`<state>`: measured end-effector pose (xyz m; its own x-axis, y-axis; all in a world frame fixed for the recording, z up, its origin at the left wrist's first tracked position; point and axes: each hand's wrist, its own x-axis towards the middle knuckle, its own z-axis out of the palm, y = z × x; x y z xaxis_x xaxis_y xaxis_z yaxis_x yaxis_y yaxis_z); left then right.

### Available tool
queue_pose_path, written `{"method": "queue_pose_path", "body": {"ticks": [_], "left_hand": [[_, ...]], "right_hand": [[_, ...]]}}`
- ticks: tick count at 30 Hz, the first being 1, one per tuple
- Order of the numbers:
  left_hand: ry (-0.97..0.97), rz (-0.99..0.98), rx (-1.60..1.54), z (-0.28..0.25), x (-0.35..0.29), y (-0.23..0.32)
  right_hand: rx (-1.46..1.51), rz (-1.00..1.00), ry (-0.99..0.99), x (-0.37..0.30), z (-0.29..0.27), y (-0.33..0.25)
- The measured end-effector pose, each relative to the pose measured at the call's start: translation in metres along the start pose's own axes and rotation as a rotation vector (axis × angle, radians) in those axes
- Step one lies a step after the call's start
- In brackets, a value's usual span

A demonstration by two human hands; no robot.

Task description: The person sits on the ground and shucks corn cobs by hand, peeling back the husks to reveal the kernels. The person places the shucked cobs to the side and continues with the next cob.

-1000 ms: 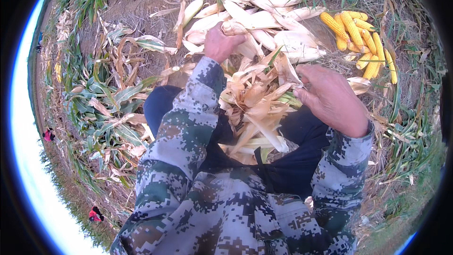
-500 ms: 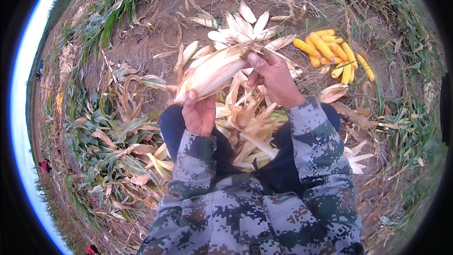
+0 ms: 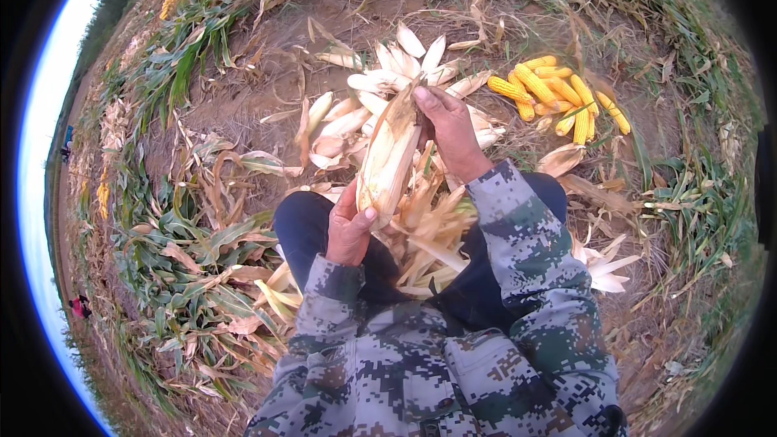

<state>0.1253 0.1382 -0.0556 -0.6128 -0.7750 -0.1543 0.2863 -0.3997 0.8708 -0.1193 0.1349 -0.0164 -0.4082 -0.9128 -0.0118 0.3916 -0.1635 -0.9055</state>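
An ear of corn in its pale, dry husk [image 3: 390, 154] is held between my two hands, tilted with its upper end leaning right. My left hand [image 3: 350, 228] grips the lower end, the thumb lying along the husk. At the upper end, my right hand [image 3: 453, 131] pinches the dry tip, its other fingers partly hidden behind the ear. No yellow kernels show on this ear. Beyond it lies a pile of unhusked ears [image 3: 405, 61]. Loose stripped husks [image 3: 433, 231] are heaped between my legs, below the held ear.
Several bare yellow corn cobs [image 3: 554, 91] lie piled on the soil to the right. Cut green and dry stalks [image 3: 206, 267] cover the ground at left. More stalks [image 3: 680, 186] line the right side. A torn husk [image 3: 605, 265] rests beside my right knee.
The held ear has turned from a slanting to a steeper position. My left hand has come down and right with its lower end; my right hand has shifted slightly left.
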Motion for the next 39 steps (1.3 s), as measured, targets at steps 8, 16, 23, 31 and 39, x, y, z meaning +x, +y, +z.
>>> {"method": "queue_pose_path", "body": {"ticks": [8,16,23,31,39], "left_hand": [[0.058,0.026,0.235,0.011,0.0,-0.007],[0.061,0.053,0.043,0.046,0.009,-0.048],[0.083,0.097,-0.125,0.081,0.023,-0.08],[0.051,0.097,-0.055,0.066,0.037,-0.059],[0.292,0.532,0.111,0.056,0.101,-0.003]], "right_hand": [[-0.011,-0.085,-0.007,-0.003,0.008,0.002],[0.164,-0.165,0.082,0.008,0.005,0.009],[0.331,-0.125,0.302,0.017,0.002,0.018],[0.575,0.012,0.276,0.02,-0.002,0.018],[0.325,0.028,-0.025,-0.004,0.028,0.016]]}}
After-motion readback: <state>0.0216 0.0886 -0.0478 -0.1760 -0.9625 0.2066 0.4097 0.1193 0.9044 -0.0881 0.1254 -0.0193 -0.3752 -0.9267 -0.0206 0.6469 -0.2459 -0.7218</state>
